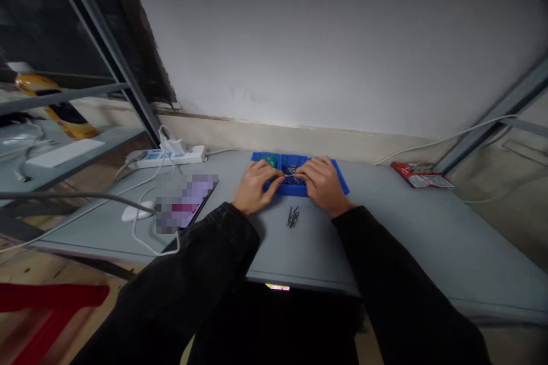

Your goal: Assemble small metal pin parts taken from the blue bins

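Fingers of left hand [256, 187] and right hand [324, 185] narrowed, pinching thin silvery metal rod [289, 175] — blue plastic divided tray [295, 191] beneath; slim dark metal pieces [293, 217] on grey counter [406, 228], nearer body than fingers. Best: light grip, steady wrists.

Smooth plastic tray [341, 178], metal pieces [293, 218]

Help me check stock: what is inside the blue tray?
In the blue tray, thin metal pieces lie near the middle; a green thing sits toward the left. Whatever the left hand and right hand cover cannot be seen.
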{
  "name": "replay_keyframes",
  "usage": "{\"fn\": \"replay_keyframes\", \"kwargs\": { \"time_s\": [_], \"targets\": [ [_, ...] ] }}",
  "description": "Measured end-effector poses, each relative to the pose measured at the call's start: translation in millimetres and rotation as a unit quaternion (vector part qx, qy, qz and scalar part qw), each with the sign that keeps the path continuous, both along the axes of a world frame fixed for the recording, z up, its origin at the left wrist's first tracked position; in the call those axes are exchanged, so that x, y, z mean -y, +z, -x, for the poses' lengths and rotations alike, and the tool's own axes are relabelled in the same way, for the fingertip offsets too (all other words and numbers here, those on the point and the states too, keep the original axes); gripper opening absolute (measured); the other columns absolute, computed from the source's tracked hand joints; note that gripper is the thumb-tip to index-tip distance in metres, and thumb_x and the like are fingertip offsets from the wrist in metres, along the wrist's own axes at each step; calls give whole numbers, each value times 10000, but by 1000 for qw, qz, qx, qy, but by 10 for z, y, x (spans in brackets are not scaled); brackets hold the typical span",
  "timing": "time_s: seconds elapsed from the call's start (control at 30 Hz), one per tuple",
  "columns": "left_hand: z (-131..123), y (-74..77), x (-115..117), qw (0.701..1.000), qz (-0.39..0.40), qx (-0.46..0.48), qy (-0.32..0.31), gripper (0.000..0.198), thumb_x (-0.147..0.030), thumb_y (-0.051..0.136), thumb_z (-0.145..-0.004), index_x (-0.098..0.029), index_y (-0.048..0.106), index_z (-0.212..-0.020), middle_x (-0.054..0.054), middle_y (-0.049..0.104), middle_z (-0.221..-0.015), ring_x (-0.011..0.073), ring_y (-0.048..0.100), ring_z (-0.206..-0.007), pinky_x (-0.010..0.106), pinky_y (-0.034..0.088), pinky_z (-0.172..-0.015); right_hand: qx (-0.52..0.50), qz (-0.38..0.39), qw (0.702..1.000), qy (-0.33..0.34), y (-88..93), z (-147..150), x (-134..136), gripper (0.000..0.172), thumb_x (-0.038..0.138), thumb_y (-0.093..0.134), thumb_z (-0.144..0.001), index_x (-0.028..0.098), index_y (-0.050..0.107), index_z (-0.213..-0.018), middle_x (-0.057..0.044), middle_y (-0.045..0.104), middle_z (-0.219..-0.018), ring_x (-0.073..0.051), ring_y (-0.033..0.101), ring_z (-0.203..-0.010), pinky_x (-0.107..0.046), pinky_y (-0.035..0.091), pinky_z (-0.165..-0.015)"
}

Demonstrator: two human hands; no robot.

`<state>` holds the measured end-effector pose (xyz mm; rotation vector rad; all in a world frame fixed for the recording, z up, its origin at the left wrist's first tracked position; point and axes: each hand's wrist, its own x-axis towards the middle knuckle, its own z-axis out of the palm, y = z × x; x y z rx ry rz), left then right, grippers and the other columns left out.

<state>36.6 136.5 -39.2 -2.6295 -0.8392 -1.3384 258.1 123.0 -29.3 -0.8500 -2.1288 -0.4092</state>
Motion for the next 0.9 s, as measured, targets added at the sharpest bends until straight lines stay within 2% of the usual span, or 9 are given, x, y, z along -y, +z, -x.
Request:
{"fn": "replay_keyframes", "kwargs": {
  "time_s": [0.1, 0.2, 0.33, 0.43, 0.53, 0.7, 0.9],
  "targets": [
    [21, -2, -5, 1000, -1, 28, 0, 195, -277, 559, -992, -153, 687, -911, 45, 699, -846, 184, 570, -821, 343, 427, -798, -14, -24, 1000, -15, -23, -28, -19, 250, 230, 462, -1042, 181, 628, -862, -27, 674, -835, -178, 551, -807, -354, 345, -797],
    [45, -34, 16, 998, 10, 65, -6, 201, -271, 560, -993, -140, 693, -918, 55, 693, -837, 159, 585, -763, 311, 469, -756, -70, -25, 995, -64, -58, -78, -58, 264, 236, 445, -1048, 183, 657, -900, -36, 699, -880, -187, 569, -837, -368, 349, -820],
    [25, -96, 79, 996, 64, 2, -63, 209, -284, 562, -1000, -153, 725, -999, 47, 728, -809, 119, 626, -648, 248, 484, -659, -78, 5, 989, -124, -101, -133, -109, 222, 312, 521, -1028, 226, 698, -1131, -30, 738, -1065, -226, 579, -969, -408, 335, -883],
    [-31, -128, 116, 981, 137, -109, -86, 234, -328, 559, -1005, -189, 747, -1021, 11, 700, -680, 115, 605, -550, 234, 452, -587, -84, 19, 989, -118, -129, -127, -114, 206, 309, 547, -1018, 241, 715, -1117, -9, 744, -1063, -222, 583, -987, -405, 342, -891],
    [-93, -150, 129, 957, 201, -190, -87, 255, -346, 554, -1005, -196, 741, -1093, 5, 674, -634, 131, 618, -553, 240, 463, -609, -93, 17, 991, -96, -143, -102, -99, 192, 294, 546, -1017, 230, 727, -1034, -7, 744, -1005, -212, 591, -965, -393, 352, -882],
    [-166, -194, 135, 936, 250, -237, -66, 316, -375, 571, -993, -215, 698, -1235, 41, 722, -745, 168, 674, -667, 262, 485, -673, -83, 16, 993, -80, -141, -105, -91, 183, 290, 549, -1013, 229, 716, -969, -4, 734, -971, -203, 586, -937, -390, 348, -876],
    [-188, -188, 136, 929, 275, -243, -54, 251, -368, 588, -983, -231, 729, -1139, 23, 699, -712, 162, 647, -655, 254, 450, -658, -87, 20, 993, -82, -141, -117, -91, 197, 296, 538, -1016, 228, 701, -929, -8, 727, -957, -199, 584, -934, -389, 342, -867]
  ]
}}
